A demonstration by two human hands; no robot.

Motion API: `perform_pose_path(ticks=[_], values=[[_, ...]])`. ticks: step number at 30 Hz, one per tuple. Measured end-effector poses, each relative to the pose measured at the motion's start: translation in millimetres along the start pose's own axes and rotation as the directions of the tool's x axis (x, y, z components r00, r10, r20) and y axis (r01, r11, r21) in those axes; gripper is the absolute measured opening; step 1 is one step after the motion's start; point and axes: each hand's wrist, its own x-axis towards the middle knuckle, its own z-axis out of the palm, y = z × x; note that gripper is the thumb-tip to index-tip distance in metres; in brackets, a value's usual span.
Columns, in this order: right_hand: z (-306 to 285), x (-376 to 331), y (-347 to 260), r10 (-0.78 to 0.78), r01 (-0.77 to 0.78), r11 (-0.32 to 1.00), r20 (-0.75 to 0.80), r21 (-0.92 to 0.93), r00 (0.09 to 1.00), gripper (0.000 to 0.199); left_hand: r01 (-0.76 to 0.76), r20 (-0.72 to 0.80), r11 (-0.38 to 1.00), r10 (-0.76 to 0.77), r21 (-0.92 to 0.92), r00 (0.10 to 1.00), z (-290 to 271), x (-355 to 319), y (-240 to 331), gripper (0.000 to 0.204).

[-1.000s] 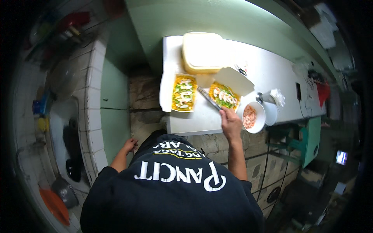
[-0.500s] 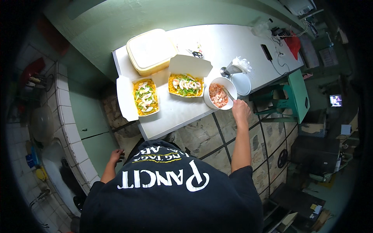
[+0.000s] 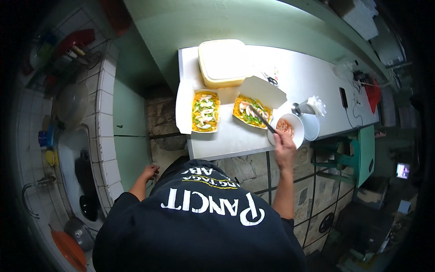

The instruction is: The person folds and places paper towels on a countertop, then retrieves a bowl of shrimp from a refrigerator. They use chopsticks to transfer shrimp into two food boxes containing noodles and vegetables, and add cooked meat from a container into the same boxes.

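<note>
My right hand (image 3: 285,147) is closed around the handle of a long slim utensil (image 3: 265,121), whose exact kind I cannot make out. Its far end reaches the toppings in the right open paper box (image 3: 267,92). Yellow noodles (image 3: 240,115) with chopped greens and white egg slices fill that box. Beneath my right hand stands a white tub (image 3: 297,125) of small pink shrimp (image 3: 284,127), partly hidden by the hand. My left hand (image 3: 151,172) hangs low beside my body, fingers loosely apart and holding nothing. A second open box (image 3: 185,109) of similarly topped noodles lies to the left.
On the white table (image 3: 235,147) are a large lidded container (image 3: 225,61), scissors (image 3: 270,80), a metal cup of white plastic (image 3: 310,107), a round lid (image 3: 311,126) and a phone (image 3: 343,97). A green stool (image 3: 340,154) stands right; a tiled sink (image 3: 74,154) is left.
My right hand has lifted the utensil out of the shrimp tub and swung its end left into the right noodle box. The whole view has shifted, with the table appearing farther right.
</note>
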Motion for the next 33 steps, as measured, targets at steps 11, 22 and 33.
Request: perform_pose_path(ticks=[11, 22, 33], values=[[139, 85, -27, -0.665, 0.676, 0.594, 0.208, -0.435, 0.718, 0.022, -0.056, -0.057, 0.982, 0.046, -0.18, 0.997, 6, -23, 4, 0.026], [52, 59, -4, -0.308, 0.309, 0.95, -0.03, 0.035, 0.951, 0.022, -0.139, -0.005, 0.99, 0.14, 0.032, 0.99, -3, -10, -31, 0.023], [-44, 27, 300, 0.891, -0.542, 0.437, -0.261, 0.718, 0.372, 0.035, -0.086, -0.014, 0.995, 0.087, 0.057, 0.996, -10, 1, 13, 0.036]])
